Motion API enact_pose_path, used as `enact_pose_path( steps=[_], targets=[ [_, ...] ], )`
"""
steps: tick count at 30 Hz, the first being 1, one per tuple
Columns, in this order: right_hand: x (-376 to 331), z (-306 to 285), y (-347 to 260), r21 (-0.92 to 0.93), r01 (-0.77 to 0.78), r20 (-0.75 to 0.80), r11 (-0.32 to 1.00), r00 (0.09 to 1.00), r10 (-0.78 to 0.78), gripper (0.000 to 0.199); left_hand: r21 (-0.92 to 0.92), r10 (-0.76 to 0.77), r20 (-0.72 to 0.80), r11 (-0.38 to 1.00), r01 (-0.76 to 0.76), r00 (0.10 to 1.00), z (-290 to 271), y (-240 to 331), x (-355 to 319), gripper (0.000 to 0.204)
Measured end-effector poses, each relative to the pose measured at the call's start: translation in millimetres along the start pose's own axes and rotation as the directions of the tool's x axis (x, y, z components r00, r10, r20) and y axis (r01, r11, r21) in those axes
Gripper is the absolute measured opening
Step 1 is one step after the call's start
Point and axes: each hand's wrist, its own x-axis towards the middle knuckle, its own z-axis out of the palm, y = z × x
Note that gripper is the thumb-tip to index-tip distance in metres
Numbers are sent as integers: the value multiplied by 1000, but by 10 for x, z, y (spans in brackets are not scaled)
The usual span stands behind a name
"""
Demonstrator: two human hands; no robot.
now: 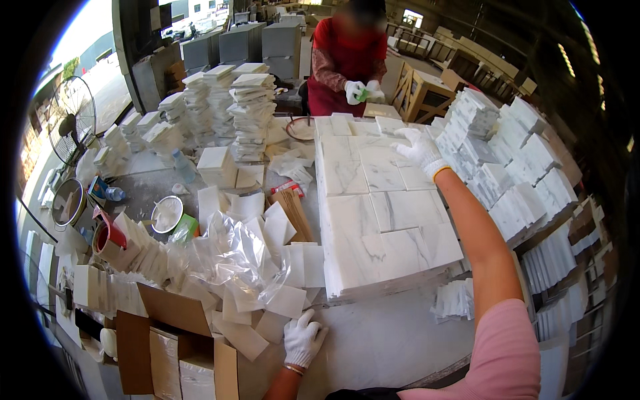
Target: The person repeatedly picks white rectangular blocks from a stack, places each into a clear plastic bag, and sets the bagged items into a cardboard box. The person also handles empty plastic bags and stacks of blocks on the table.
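Observation:
White marble tiles (347, 233) with grey veins are laid edge to edge in a flat, stacked block in front of me. My right hand (420, 151), in a white knit glove, reaches to the far right part of this block. Its fingers are spread over the tile faces and grip nothing. Nearer to me, my left hand (304, 339), also gloved, rests on the table (380, 340) with its fingers apart. Close to its fingertips lie loose thin white sheets (287, 301), and crumpled clear plastic film (243, 250) covers some of them.
An open cardboard box (175, 310) with wrapped stacks stands at the near left. Tall tile stacks (251, 113) rise at the back left, more tile stacks (493, 160) at the right. A person in a red apron (340, 60) handles something green across the table. A fan (70, 123) stands far left.

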Motion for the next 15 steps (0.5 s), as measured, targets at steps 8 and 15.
enact_pose_path(
  steps=[8,15],
  targets=[
    [1199,512,687,-48,-296,96,954,949,299,76,14,-81,49,997,80,996,-5,3,-40,24],
    [1515,530,912,-67,-394,539,917,759,365,98,-2,-131,96,991,132,987,-87,72,64,25]
  ],
)
